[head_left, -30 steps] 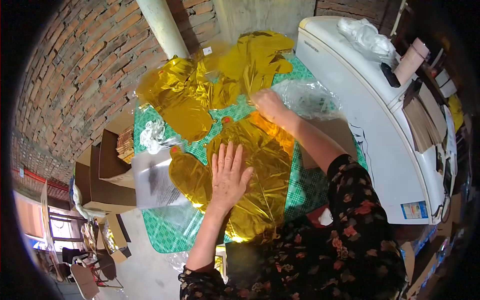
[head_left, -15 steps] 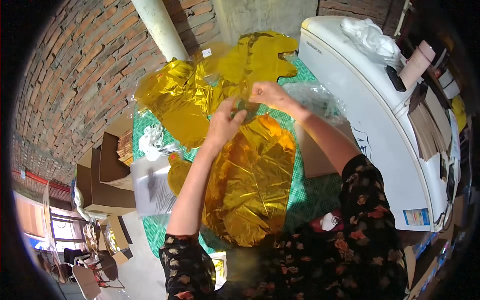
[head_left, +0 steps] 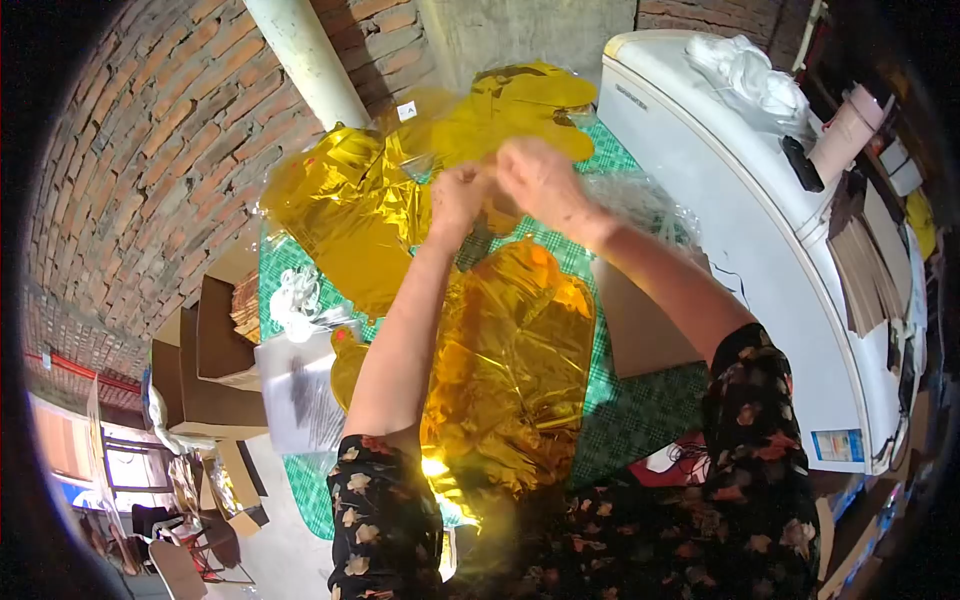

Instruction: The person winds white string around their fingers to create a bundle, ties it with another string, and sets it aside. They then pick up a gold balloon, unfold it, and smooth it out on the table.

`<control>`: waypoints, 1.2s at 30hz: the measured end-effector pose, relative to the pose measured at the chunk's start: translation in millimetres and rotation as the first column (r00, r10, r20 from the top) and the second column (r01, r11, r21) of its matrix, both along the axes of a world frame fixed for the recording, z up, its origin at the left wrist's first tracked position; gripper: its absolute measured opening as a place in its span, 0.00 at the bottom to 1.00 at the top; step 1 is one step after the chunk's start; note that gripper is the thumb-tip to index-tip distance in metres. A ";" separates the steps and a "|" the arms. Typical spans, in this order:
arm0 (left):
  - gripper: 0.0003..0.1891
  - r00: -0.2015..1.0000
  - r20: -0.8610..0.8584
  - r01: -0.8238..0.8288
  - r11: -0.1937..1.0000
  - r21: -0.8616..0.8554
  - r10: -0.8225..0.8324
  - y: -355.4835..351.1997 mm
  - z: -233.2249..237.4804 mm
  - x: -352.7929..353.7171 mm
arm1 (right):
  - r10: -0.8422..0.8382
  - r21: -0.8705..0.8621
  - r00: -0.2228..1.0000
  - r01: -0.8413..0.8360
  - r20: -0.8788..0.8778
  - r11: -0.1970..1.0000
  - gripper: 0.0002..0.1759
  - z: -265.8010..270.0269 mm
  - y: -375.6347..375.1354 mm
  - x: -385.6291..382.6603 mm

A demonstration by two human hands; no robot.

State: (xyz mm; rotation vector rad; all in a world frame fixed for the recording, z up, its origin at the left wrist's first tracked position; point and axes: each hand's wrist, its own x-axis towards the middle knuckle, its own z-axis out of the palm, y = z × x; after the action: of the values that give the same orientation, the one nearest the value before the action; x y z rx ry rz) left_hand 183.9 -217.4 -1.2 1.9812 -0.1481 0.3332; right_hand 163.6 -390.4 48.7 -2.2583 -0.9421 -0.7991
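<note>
Left hand (head_left: 458,195) and right hand (head_left: 540,178) both pinch the far tip of one crinkled gold foil balloon (head_left: 510,350) on the surface (head_left: 630,405).

Gold balloon (head_left: 510,350): glossy crinkled foil; tablecloth (head_left: 620,400): matt checked cloth; wall (head_left: 150,150): rough brick.

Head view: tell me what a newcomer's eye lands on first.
Crinkled gold dominates: a flat gold foil balloon lies on the green checked tablecloth, with a heap of gold foil balloons at its far side by the brick wall. The left hand and right hand meet over the flat balloon's far end, and a white chest freezer stands to the right.
</note>
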 end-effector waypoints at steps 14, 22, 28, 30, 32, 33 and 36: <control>0.07 0.990 -0.013 0.123 0.897 -0.425 -0.142 4.6 37.6 -0.2 | -0.090 -0.558 0.996 0.073 -0.003 0.827 0.12 -71.1 18.8 57.4; 0.10 0.984 0.043 0.172 0.858 -0.484 -0.173 23.5 108.8 -48.4 | -0.390 -0.545 0.873 0.182 -0.293 0.818 0.13 -53.9 28.2 94.6; 0.09 0.990 0.097 0.135 0.913 -0.385 -0.105 56.5 106.1 -64.2 | -0.440 -0.721 0.875 0.171 -0.202 0.671 0.13 -35.3 29.8 102.2; 0.09 0.986 0.111 0.159 0.901 -0.404 -0.124 63.3 94.3 -62.4 | -0.420 -0.687 0.879 0.161 -0.227 0.709 0.13 -38.2 30.6 106.4; 0.09 0.991 0.080 0.131 0.894 -0.428 -0.106 62.5 87.2 -63.1 | -0.437 -0.653 0.853 0.159 -0.287 0.740 0.16 -44.9 36.3 114.8; 0.09 0.993 0.065 0.116 0.890 -0.441 -0.097 61.5 83.6 -63.4 | -0.406 -0.528 0.848 0.184 -0.342 0.829 0.15 -50.5 38.9 115.8; 0.09 0.998 0.052 0.064 0.916 -0.396 -0.047 61.7 67.3 -56.1 | -0.251 -0.188 0.782 0.174 -0.571 0.967 0.20 -44.9 40.6 100.5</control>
State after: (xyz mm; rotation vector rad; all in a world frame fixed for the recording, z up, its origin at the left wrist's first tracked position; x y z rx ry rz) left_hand 127.9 -155.8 66.1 1.5641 -0.1502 0.3385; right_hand 264.1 -349.8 3.8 -2.5200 -0.4483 -0.0771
